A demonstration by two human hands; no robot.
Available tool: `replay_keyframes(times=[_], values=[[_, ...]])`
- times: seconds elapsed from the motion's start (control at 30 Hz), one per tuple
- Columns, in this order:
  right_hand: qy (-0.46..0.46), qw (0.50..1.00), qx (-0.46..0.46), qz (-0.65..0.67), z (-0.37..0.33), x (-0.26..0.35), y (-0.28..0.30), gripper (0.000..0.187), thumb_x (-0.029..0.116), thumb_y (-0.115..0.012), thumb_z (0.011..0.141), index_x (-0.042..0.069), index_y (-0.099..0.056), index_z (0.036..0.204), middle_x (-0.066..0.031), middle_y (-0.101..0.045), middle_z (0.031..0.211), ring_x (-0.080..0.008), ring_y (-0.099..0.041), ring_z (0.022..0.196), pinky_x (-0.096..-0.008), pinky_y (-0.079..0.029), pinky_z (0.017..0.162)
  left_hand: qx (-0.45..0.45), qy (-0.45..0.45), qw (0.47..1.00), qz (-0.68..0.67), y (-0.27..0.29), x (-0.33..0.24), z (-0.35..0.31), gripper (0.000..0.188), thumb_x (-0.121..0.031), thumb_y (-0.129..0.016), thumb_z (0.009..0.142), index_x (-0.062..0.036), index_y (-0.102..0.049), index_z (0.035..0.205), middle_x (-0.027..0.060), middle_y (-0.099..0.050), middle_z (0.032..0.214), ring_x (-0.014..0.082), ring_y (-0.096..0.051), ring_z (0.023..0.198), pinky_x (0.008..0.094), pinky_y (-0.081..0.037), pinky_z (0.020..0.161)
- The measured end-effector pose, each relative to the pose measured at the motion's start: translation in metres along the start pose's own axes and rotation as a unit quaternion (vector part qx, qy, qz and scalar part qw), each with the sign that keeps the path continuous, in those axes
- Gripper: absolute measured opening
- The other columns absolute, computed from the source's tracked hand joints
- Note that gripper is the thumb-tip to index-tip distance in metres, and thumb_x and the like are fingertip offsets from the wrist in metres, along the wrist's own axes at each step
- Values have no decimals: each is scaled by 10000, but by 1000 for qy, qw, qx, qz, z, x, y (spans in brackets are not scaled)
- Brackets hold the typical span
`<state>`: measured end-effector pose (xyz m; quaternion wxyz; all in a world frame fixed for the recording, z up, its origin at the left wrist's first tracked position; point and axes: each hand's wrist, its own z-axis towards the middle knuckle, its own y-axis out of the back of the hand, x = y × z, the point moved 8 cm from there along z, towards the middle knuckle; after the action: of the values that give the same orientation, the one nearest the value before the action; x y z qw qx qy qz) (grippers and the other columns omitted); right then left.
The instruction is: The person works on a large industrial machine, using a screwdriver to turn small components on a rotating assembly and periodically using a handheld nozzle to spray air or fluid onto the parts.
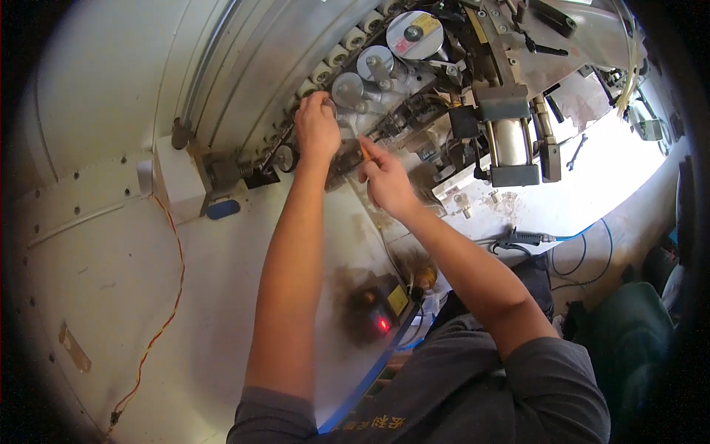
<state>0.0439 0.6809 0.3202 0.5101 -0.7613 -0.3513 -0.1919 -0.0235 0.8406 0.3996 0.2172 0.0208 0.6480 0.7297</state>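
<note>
My left hand (318, 129) reaches up into the machine with its fingers curled over a round part beside the row of rollers. The hand hides most of that part, so I cannot make out its kind. My right hand (387, 181) is closed around a slim tool with an orange handle (364, 151). The tool's thin tip points up toward the metal wheels and sits close to my left hand; its exact kind does not show. Just beyond my hands is a grey metal wheel (347, 89), with a second wheel (375, 62) and a larger labelled disc (415, 35) farther up.
A pneumatic cylinder block (510, 140) stands at the right. An air gun (518, 238) with a blue hose lies below it. On the pale surface near me sits a black box with a red display (382, 323). A twisted red-yellow wire (177, 274) runs down the left.
</note>
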Motion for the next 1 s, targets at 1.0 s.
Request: replay_keyframes(times=[1.0], values=[[1, 1000, -9, -16, 1, 17, -5, 621, 48, -422, 935, 60, -394, 1555, -52, -597, 790, -115, -491, 410, -274, -411, 400, 13, -8, 999, -34, -1, 2, 0, 279, -114, -476, 951, -41, -650, 1156, 181, -635, 1184, 411, -556, 1130, 479, -432, 1002]])
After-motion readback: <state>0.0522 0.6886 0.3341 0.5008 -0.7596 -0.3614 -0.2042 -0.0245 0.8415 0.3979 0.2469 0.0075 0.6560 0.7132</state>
